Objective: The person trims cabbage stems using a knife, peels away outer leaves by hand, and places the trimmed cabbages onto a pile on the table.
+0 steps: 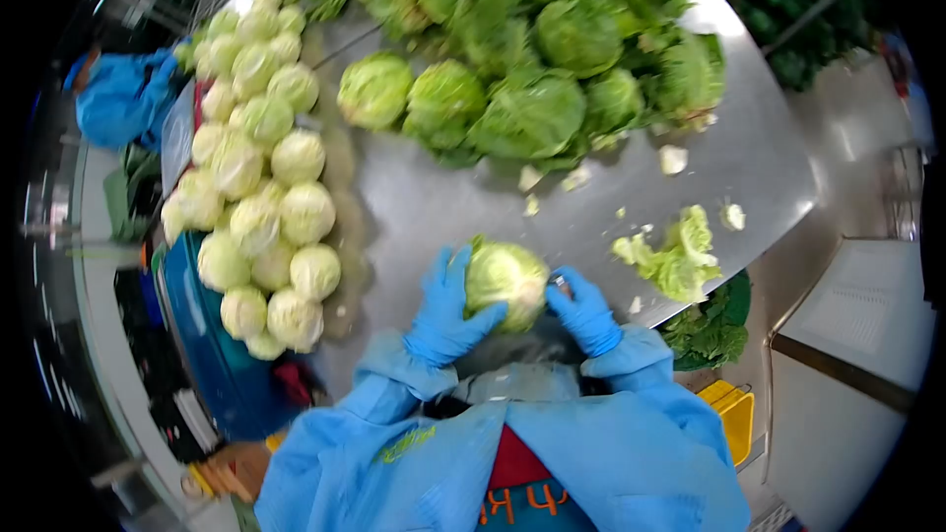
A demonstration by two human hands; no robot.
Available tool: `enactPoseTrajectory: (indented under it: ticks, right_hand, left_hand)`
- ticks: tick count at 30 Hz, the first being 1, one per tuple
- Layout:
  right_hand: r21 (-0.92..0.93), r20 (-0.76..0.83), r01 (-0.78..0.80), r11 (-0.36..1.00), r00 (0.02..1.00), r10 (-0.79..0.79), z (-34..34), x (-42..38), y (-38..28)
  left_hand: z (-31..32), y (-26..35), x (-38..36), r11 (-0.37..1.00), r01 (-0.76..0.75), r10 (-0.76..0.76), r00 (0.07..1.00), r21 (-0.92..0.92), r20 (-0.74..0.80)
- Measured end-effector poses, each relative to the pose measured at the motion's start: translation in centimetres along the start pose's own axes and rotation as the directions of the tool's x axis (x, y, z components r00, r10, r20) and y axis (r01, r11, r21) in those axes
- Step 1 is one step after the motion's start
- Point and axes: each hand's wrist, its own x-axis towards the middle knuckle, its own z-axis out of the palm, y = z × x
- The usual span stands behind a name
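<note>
The left hand clasps a cabbage at the metal table. The right hand curls beside the cabbage; whether it grips anything, I cannot tell.

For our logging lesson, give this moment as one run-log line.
left hand: holds cabbage | right hand: beside cabbage, holds small object (unclear) | table: leafy heads, pale heads, loose leaves

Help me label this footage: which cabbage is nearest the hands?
The lone cabbage between the left hand and right hand; the others sit in the pale pile at left or leafy heap beyond.
</note>
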Motion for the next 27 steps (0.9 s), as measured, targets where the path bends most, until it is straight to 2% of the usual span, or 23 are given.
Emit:
enactPoseTrajectory:
  ticks: [2, 3, 5, 6, 8, 10, 13, 16, 18, 19, 20, 23, 24, 26, 27]
  right_hand:
    - [0.066, -0.018, -0.023, 0.998, 1.0, 0.024, -1.7, -1.8, -1.4]
    - [0.025, -0.033, -0.07, 0.997, 0.997, 0.07, -0.1, -2.2, 0.8]
    - [0.007, -0.031, -0.046, 0.999, 0.998, 0.046, 0.0, -1.0, 0.4]
    - [0.061, -0.023, -0.066, 0.996, 0.997, 0.067, -0.2, -0.6, 0.8]
    - [0.13, -0.002, -0.111, 0.985, 0.994, 0.112, -0.5, -1.1, 2.2]
    - [0.062, -0.014, -0.069, 0.996, 0.997, 0.07, -1.2, -0.5, 3.4]
    - [0.029, 0.005, -0.105, 0.994, 0.994, 0.105, -1.5, -0.6, 2.7]
    - [0.038, -0.014, -0.088, 0.995, 0.996, 0.089, -1.3, -0.8, 2.1]
    - [0.061, -0.017, -0.103, 0.993, 0.994, 0.104, -1.1, -0.9, 2.0]
    - [0.085, -0.016, -0.113, 0.99, 0.993, 0.115, -1.1, -0.8, 1.8]
    - [0.11, -0.014, -0.124, 0.986, 0.992, 0.127, -1.0, -0.7, 1.6]
    - [0.132, -0.02, -0.094, 0.987, 0.995, 0.098, -0.8, -0.4, 2.5]
    - [0.127, -0.027, -0.073, 0.989, 0.997, 0.077, -0.9, -0.3, 2.8]
    - [0.063, -0.048, -0.079, 0.995, 0.995, 0.083, -0.8, -0.6, 1.9]
    - [0.03, -0.064, -0.09, 0.996, 0.994, 0.092, -0.8, -0.9, 1.7]
  left_hand:
    - [-4.4, 3.5, -1.5, 0.999, -0.054, 0.054, 0.997, 0.002, 0.05]
    - [-4.5, 0.4, -4.0, 0.99, 0.027, 0.004, 0.975, -0.139, 0.223]
    - [-7.5, 0.0, -5.8, 0.95, 0.133, 0.02, 0.876, -0.282, 0.481]
    - [-8.3, 0.6, -5.4, 0.902, 0.102, 0.165, 0.817, -0.42, 0.552]
    - [-8.6, -0.1, -9.2, 0.921, 0.217, 0.049, 0.761, -0.324, 0.647]
    - [-9.2, -0.5, -11.0, 0.92, 0.304, -0.027, 0.679, -0.248, 0.733]
    - [-7.9, -0.8, -13.4, 0.798, 0.318, 0.06, 0.803, -0.512, 0.593]
    - [-6.9, -1.2, -13.5, 0.879, 0.283, 0.013, 0.791, -0.384, 0.612]
    - [-6.3, -0.3, -13.5, 0.598, 0.663, -0.295, 0.705, -0.451, 0.645]
    - [-6.2, 0.7, -13.0, 0.395, 0.789, -0.422, 0.611, -0.471, 0.67]
    - [-6.4, 1.7, -11.5, 0.117, 0.834, -0.506, 0.517, -0.539, 0.691]
    - [-7.8, 0.9, -8.5, 0.128, 0.844, -0.369, 0.528, -0.521, 0.765]
    - [-8.7, 1.5, -7.5, 0.18, 0.834, -0.313, 0.551, -0.521, 0.773]
    - [-10.3, -0.5, -6.5, 0.494, 0.722, -0.064, 0.586, -0.484, 0.808]
    - [-11.2, -1.6, -6.5, 0.627, 0.622, 0.064, 0.558, -0.469, 0.827]
